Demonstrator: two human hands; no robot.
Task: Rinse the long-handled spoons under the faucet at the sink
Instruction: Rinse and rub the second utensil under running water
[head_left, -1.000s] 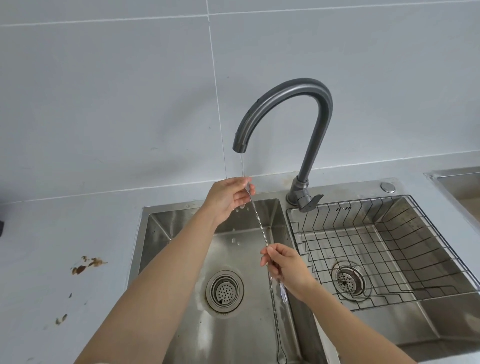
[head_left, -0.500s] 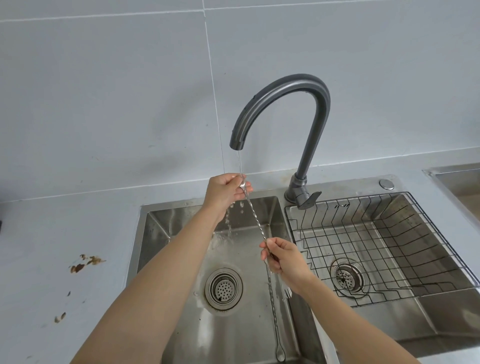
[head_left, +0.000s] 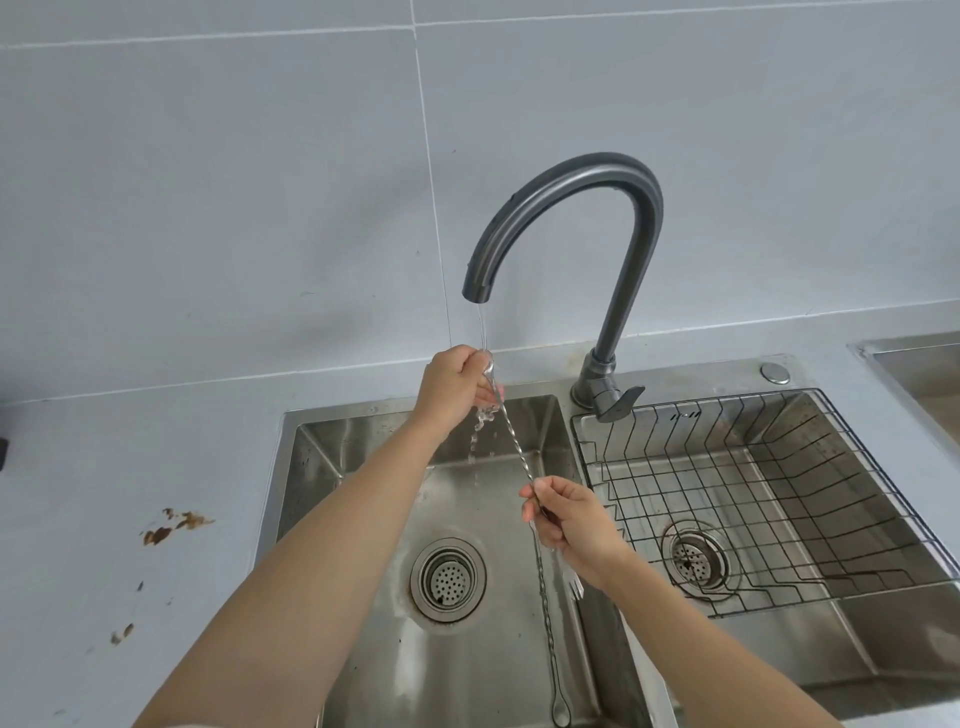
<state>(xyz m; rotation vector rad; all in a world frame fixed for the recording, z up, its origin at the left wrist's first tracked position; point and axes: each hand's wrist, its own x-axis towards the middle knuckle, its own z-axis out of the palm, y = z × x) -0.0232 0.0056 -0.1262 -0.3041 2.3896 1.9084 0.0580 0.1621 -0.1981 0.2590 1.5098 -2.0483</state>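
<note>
Little has moved: both hands pinch twisted spoon (head_left: 514, 451) under running faucet (head_left: 571, 218)

Left hand (head_left: 453, 385) raised highest, fingers curled inward, thumb side turned toward the right — wet, closed around something thin at the fingertips. Left forearm bare, stretched up diagonally from the lower left edge. Right hand (head_left: 574, 522) held lower and nearer, knuckles up, thumb and forefinger pinched together — other fingers folded loosely beneath. Right forearm bare, rising from the lower right edge. Hands well apart.
</note>
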